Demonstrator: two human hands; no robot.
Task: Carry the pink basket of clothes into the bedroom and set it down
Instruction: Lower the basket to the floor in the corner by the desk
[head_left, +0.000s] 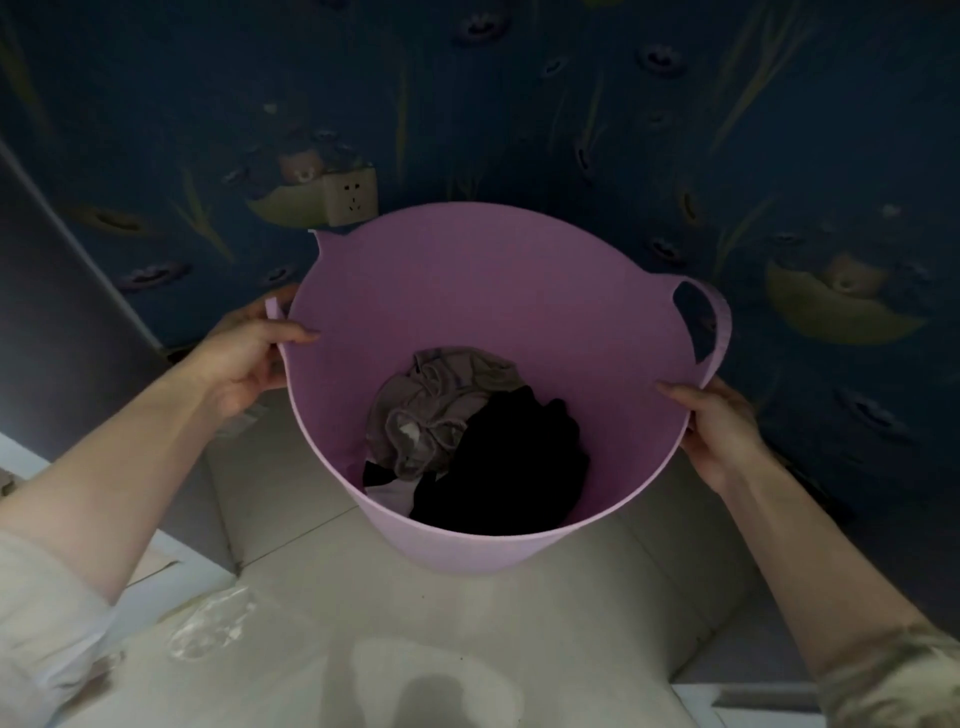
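Dark blue patterned wallpaper (571, 104) and pale floor tiles (322, 597) frame the pink basket (467, 291), which you hold in front of you above the floor. Your left hand (244, 364) and right hand (719, 431) each pinch its thin rim, thumbs inside. With only a few clothes (467, 436) at the bottom it should be light, but the soft wall looks likely to flex, so the looped handle (719, 322) would probably be the firmer hold.
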